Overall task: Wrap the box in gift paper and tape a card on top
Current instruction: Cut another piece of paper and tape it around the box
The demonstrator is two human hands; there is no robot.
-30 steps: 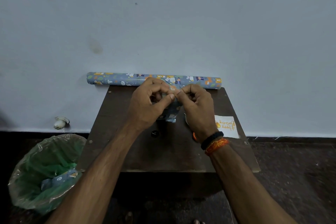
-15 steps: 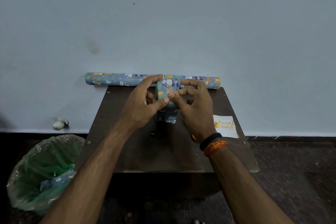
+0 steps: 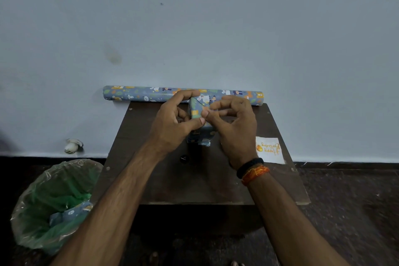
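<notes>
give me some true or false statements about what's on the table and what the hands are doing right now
1. Both hands hold the wrapped box above the table. True: the left hand and the right hand pinch it from either side.
2. The card is already taped on top of the box. False: the card lies flat on the table, to the right of the hands.
3. The roll of gift paper lies along the far edge of the table by the wall. True.
4. The bin beside the table holds nothing but its liner. False: the bin, on the left, has a scrap of gift paper in it.
5. The right wrist is bare. False: it wears a black band and orange threads.
</notes>
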